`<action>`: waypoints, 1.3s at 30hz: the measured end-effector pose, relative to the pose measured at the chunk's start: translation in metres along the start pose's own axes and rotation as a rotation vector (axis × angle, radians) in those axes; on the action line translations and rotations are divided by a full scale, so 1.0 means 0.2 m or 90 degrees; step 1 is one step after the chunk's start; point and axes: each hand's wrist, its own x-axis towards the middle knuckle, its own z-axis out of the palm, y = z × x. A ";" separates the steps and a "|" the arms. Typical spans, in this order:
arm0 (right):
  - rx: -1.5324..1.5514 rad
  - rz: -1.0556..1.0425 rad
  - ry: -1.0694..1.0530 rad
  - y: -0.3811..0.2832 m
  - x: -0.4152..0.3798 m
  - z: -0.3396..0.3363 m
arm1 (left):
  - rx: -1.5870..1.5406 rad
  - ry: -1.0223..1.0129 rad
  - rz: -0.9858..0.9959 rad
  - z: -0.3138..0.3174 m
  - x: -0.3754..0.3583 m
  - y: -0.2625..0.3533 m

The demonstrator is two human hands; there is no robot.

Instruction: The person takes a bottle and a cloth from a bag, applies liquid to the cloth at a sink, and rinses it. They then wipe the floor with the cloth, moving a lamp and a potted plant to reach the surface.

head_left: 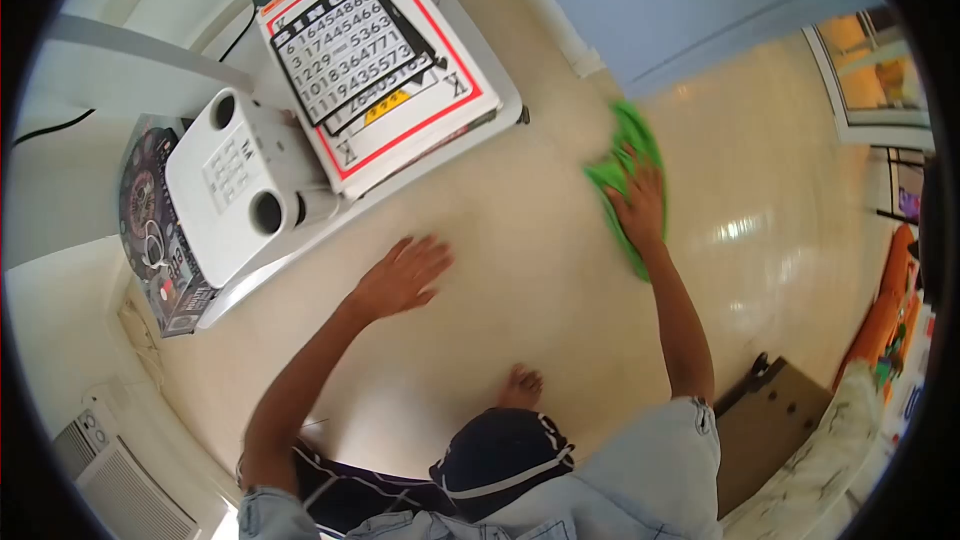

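Observation:
On the right, my right hand (640, 198) lies palm down over a green cloth (628, 125) on the shiny beige floor (530, 280). Its fingers are spread, with the thumb out to the side, and they are somewhat smeared by motion. The cloth is bunched and sticks out past the fingertips and below the wrist. My left hand (405, 275) is held low over the floor in the middle, fingers apart, nothing in it. It is nearest to the white stand with the boxes. My bare foot (522, 385) shows below, between the arms.
A large playing-card box with a bingo card (370, 60) lies on a white stand (475, 145) at upper left, beside a white device with round openings (225, 185) and a dark patterned box (160, 230). A blue panel (690, 10) stands ahead; a brown board (775, 420) lies lower right.

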 end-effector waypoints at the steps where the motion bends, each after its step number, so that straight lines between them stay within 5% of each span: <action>1: -0.020 0.052 0.036 0.07 -0.24 -0.01 | 0.011 -0.031 0.034 -0.05 -0.19 0.02; 2: -0.042 0.100 0.076 0.13 -0.45 -0.01 | 0.025 -0.057 0.066 -0.11 -0.38 0.04; 4: -0.180 0.466 0.180 0.13 -0.67 0.08 | 0.018 -0.069 0.059 -0.27 -0.76 0.09; 7: -0.177 0.885 0.011 -0.21 -0.38 0.13 | -0.020 -0.035 -0.033 -0.41 -1.22 0.11; 9: -0.274 0.541 0.193 -0.54 -0.15 0.42 | -0.046 -0.019 -0.091 -0.42 -1.42 0.05; 11: -0.117 0.379 0.246 -1.00 0.13 0.54 | -0.027 0.007 -0.033 -0.47 -1.46 0.04; 13: -0.068 0.256 0.128 -1.52 0.26 0.53 | 0.002 0.019 0.066 -0.52 -1.42 -0.03; 15: 0.078 0.109 0.081 -1.87 0.18 0.66 | 0.015 0.048 0.163 -0.59 -1.29 -0.05; 17: 0.114 -0.099 -0.190 -2.11 -0.07 0.50 | -0.008 0.055 0.223 -0.65 -1.17 -0.04; 19: 0.202 -0.345 0.045 -2.09 -0.47 0.55 | -0.004 0.064 0.258 -0.65 -1.11 -0.07; 21: 0.196 -0.159 0.003 -1.94 -0.95 0.35 | -0.051 0.007 0.182 -0.67 -1.11 -0.02; 22: 0.321 0.127 -0.080 -1.86 -1.25 0.34 | -0.056 -0.050 0.124 -0.64 -1.15 -0.04; 23: 0.200 0.236 0.109 -1.82 -1.51 0.21 | -0.055 -0.094 0.055 -0.57 -1.24 -0.10; 26: -0.092 0.708 0.186 -1.64 -2.42 0.21 | 0.092 -0.305 -0.111 -0.20 -1.47 -0.28; 27: -0.249 0.726 0.262 -1.43 -2.85 0.40 | 0.112 -0.291 -0.132 -0.11 -1.52 -0.24; 28: -0.229 0.848 0.223 -1.30 -3.00 0.31 | 0.134 -0.277 -0.147 -0.02 -1.54 -0.21; 29: -0.041 1.088 0.294 -1.12 -3.10 0.21 | 0.155 -0.262 -0.156 0.05 -1.52 -0.19; 30: -0.122 1.288 0.423 -0.91 -3.11 0.20 | 0.203 -0.299 -0.181 0.06 -1.52 -0.20; 31: 0.112 1.311 0.474 -0.83 -2.97 0.07 | 0.210 -0.291 -0.179 0.07 -1.52 -0.20; 32: -0.272 1.199 0.382 -0.64 -2.85 0.19 | 0.216 -0.284 -0.179 0.07 -1.53 -0.19; 33: -0.383 0.968 0.308 -0.46 -2.71 0.29 | 0.216 -0.268 -0.176 0.08 -1.52 -0.18; 34: -0.504 0.874 0.201 -0.41 -2.25 0.29 | 0.214 -0.274 -0.181 0.08 -1.51 -0.17; 36: -0.363 0.541 0.419 -0.46 -1.35 0.49 | 0.220 -0.283 -0.194 0.06 -1.51 -0.17; 37: -0.201 0.555 0.223 -0.63 -0.88 0.51 | 0.223 -0.284 -0.199 0.05 -1.50 -0.16; 38: -0.102 0.512 0.366 -0.91 -0.47 0.51 | 0.228 -0.284 -0.203 0.04 -1.49 -0.14; 39: 0.057 0.457 0.366 -1.16 -0.16 0.54 | 0.233 -0.285 -0.205 0.03 -1.48 -0.12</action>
